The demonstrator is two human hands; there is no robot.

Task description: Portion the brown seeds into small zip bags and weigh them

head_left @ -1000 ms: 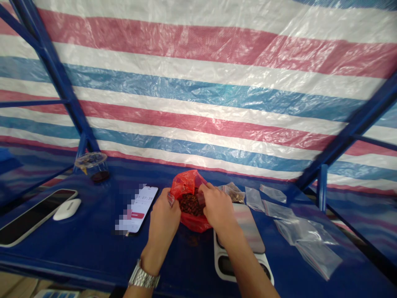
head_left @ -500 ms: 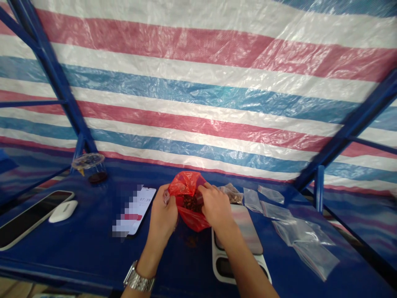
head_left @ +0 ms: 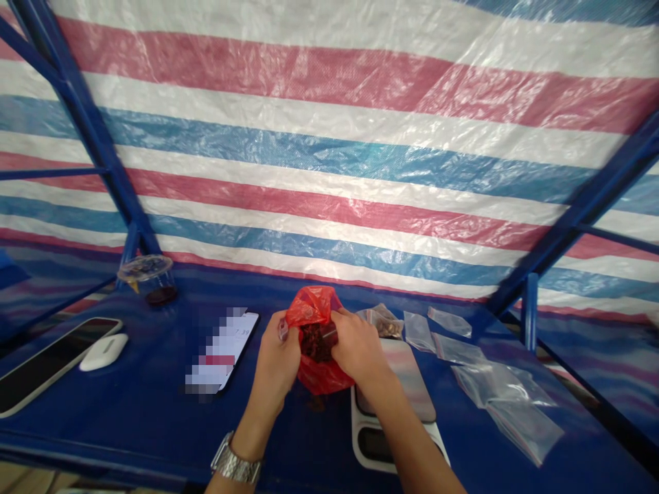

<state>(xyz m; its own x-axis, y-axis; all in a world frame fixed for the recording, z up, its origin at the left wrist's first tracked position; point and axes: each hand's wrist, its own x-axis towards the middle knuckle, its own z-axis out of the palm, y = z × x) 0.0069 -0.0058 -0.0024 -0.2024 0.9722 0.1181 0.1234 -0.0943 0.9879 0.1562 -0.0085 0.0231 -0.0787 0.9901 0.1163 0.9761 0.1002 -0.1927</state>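
Note:
A red plastic bag is held up with its mouth open, and dark reddish-brown bits show inside. My left hand is closed on the bag's left edge, with a small shiny clear bit by its fingers that I cannot make out. On the opposite edge, my right hand pinches the bag; its fingertips are partly hidden by the red plastic. Under my right forearm lies a white kitchen scale with a metal plate. Just behind the scale is a clear bag of brown pieces.
Several clear zip bags lie to the right on the blue table. On the left are a lit phone, a dark phone, a white earbud case and a lidded plastic cup. Striped sheeting hangs behind.
Both hands and the red bag have shifted slightly right and toward me. The bag's mouth now tilts a little differently, and its contents look more bunched.

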